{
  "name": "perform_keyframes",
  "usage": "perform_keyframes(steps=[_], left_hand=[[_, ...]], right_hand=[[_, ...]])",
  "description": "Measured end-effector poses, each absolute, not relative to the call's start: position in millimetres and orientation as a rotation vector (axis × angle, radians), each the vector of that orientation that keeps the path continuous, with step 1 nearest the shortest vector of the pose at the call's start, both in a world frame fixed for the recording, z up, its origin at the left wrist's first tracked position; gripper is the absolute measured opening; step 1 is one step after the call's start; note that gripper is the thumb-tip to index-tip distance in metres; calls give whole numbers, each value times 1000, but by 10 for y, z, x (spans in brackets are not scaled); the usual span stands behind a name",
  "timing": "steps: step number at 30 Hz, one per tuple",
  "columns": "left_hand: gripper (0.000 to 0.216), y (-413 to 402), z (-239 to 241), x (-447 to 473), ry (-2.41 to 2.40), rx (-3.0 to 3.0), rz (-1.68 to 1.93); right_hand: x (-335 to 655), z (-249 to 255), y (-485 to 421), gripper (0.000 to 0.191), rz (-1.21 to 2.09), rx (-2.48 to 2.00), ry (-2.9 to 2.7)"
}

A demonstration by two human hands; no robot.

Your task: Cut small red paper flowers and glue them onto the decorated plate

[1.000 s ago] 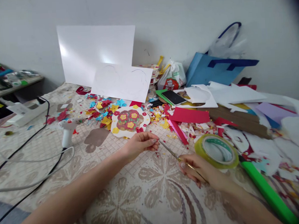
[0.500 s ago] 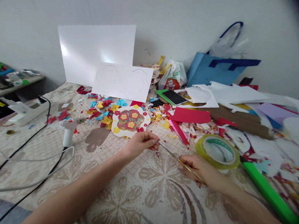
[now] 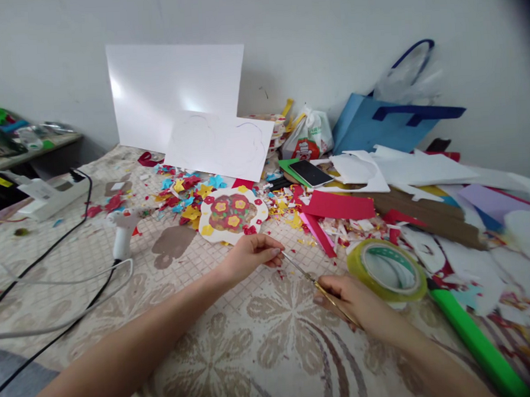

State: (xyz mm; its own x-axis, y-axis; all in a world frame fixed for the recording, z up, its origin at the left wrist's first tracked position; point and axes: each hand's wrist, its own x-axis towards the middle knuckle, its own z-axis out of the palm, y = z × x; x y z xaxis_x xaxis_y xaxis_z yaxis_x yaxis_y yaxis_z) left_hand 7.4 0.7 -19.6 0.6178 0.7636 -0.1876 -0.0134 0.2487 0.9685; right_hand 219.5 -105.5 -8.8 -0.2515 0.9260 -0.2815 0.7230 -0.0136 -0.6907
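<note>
My right hand [image 3: 357, 303] is closed around the handles of thin scissors [image 3: 302, 269], whose blades point up-left along the patterned cloth [image 3: 272, 340]. My left hand [image 3: 250, 255] rests on the cloth with its fingers pinched together right at the blade tips; what it pinches is too small to make out. Just beyond my left hand lies a round white paper disc [image 3: 232, 214] decorated with red and yellow flowers. A roll of yellow-green tape [image 3: 386, 270] sits right beside my right hand.
Coloured paper scraps, red sheets [image 3: 339, 206] and a phone [image 3: 310, 173] litter the far side. White boards [image 3: 177, 93] lean on the wall beside a blue bag [image 3: 376, 124]. A glue gun [image 3: 122, 234] with cables and a power strip [image 3: 54, 195] lie left. A green roll [image 3: 472, 341] lies right.
Almost nothing has moved: both hands hold the same pose with the scissors, and the view has drifted slightly to the left.
</note>
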Motion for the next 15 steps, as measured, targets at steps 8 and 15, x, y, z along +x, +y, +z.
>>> perform_keyframes(steps=[8,15], left_hand=[[23,1,-206,74,758,1213,622],[19,2,-197,83,778,1240,623]], right_hand=[[2204,-114,-1046,45,937,-1781,-2142],[2198,-136,-1040,44,815,-1835,-2203]])
